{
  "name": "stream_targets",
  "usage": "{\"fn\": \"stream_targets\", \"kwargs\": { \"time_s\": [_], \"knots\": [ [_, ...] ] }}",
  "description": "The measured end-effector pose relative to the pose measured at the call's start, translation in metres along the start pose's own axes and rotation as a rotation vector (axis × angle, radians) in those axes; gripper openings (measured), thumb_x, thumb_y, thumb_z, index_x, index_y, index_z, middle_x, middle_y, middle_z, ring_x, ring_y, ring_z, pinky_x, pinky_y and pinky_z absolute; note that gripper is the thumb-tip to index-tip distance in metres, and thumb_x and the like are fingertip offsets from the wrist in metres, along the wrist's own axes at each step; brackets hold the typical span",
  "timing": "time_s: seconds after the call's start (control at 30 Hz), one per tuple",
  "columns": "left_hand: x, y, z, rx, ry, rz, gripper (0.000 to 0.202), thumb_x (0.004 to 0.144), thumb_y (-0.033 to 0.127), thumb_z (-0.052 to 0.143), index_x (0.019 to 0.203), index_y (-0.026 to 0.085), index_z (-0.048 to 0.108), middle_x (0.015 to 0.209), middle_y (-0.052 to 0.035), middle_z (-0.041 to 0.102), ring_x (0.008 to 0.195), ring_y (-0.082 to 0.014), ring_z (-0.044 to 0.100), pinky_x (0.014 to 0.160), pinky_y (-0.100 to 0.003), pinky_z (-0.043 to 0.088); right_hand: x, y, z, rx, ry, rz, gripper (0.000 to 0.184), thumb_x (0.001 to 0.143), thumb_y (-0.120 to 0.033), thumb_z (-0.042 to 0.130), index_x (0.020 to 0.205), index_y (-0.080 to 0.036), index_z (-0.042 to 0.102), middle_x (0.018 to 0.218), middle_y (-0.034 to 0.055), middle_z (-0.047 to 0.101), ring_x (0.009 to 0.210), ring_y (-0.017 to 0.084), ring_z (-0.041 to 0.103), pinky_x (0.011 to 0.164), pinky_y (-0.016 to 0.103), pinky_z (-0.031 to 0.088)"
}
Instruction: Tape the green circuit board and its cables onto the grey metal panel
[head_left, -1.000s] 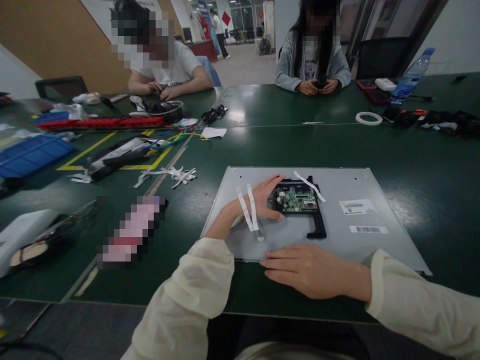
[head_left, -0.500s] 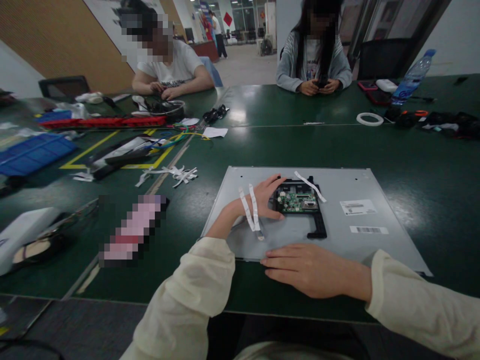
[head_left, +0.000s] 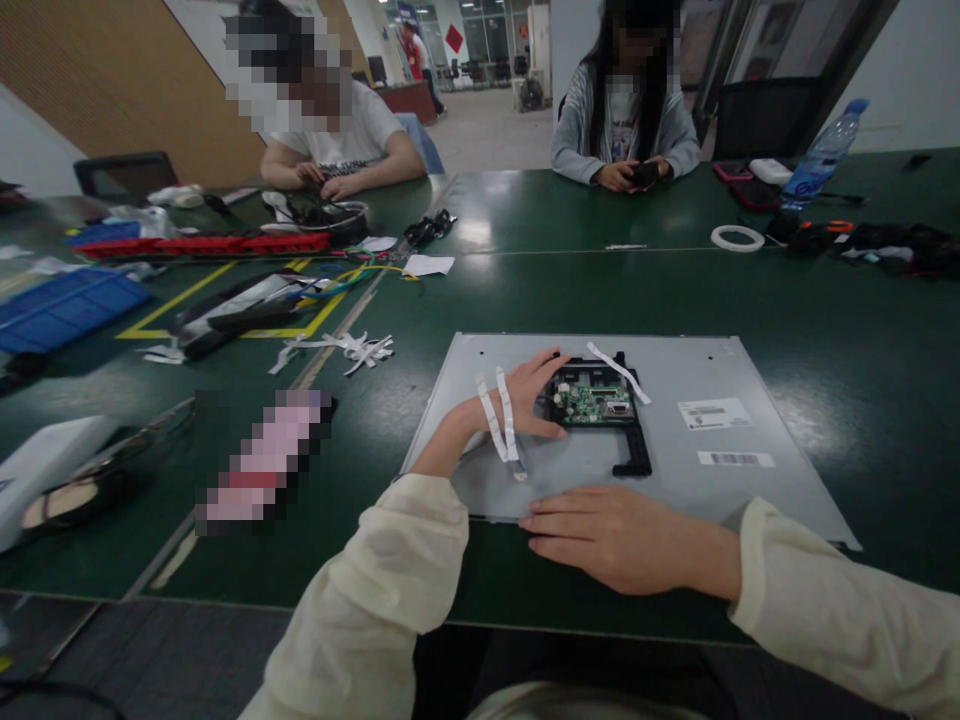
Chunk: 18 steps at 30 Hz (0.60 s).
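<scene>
Left hand (head_left: 525, 400): fingers spread, empty, tips touching circuit board (head_left: 596, 402). Right hand (head_left: 607, 540): fingers flat, empty, on grey panel (head_left: 712, 370).

Reaching forward, the left hand (head_left: 525, 400) lies palm down, fingers extended and thumb held apart. The right hand (head_left: 607, 535) rests flat nearer the body, fingers together and pointing across to the person's left.

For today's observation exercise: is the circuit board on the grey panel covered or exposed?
Exposed: the green circuit board shows its components openly, beside the left hand.
</scene>
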<state>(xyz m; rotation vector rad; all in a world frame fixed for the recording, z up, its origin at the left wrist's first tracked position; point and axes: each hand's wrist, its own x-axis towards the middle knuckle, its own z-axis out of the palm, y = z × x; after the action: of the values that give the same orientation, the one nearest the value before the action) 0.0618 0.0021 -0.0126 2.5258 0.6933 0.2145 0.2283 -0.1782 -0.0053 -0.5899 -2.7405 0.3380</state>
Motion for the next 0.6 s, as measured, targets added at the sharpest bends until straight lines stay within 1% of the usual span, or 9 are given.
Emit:
{"fn": "stream_targets", "kwargs": {
  "time_s": [0.1,0.27,0.4,0.6],
  "knots": [
    [-0.0004,-0.001,0.0005,-0.002,-0.005,-0.002,0.112,0.057,0.054,0.077,0.146,0.02,0.019,0.154,-0.0169,0.014,0.14,-0.0365,0.021,0.112,-0.05,0.022,-0.0002,0.0006,0.0017,-0.004,0.01,-0.008,0.036,0.097,-0.019,0.034,0.126,-0.014,0.055,0.137,0.0047,0.05,0.132,0.015,0.037,0.108,0.032,0.035],
    [0.0,-0.0012,0.0005,-0.004,-0.011,0.0,0.113,0.056,0.053,0.077,0.146,0.017,0.019,0.154,-0.0197,0.012,0.14,-0.0363,0.019,0.112,-0.051,0.021,0.0,0.0011,0.0034,-0.001,0.029,-0.015,0.035,0.096,-0.018,0.038,0.126,-0.013,0.056,0.135,0.0059,0.052,0.131,0.015,0.039,0.106,0.033,0.038],
    [0.0002,0.0005,-0.0011,-0.025,-0.015,-0.005,0.111,0.056,0.051,0.077,0.146,0.02,0.019,0.155,-0.0172,0.012,0.141,-0.0353,0.017,0.113,-0.051,0.02,0.0005,0.0003,0.0011,0.007,0.006,-0.006,0.036,0.095,-0.018,0.039,0.126,-0.014,0.056,0.136,0.0064,0.051,0.131,0.014,0.039,0.106,0.033,0.038],
    [-0.0001,-0.0018,-0.0006,-0.003,-0.004,0.017,0.112,0.058,0.056,0.075,0.147,0.02,0.018,0.156,-0.0136,0.011,0.141,-0.0343,0.017,0.114,-0.047,0.021,0.0006,0.0002,0.0005,0.002,0.012,-0.003,0.035,0.095,-0.018,0.039,0.126,-0.015,0.056,0.135,0.0066,0.052,0.131,0.014,0.04,0.105,0.032,0.038]
  ]
}}
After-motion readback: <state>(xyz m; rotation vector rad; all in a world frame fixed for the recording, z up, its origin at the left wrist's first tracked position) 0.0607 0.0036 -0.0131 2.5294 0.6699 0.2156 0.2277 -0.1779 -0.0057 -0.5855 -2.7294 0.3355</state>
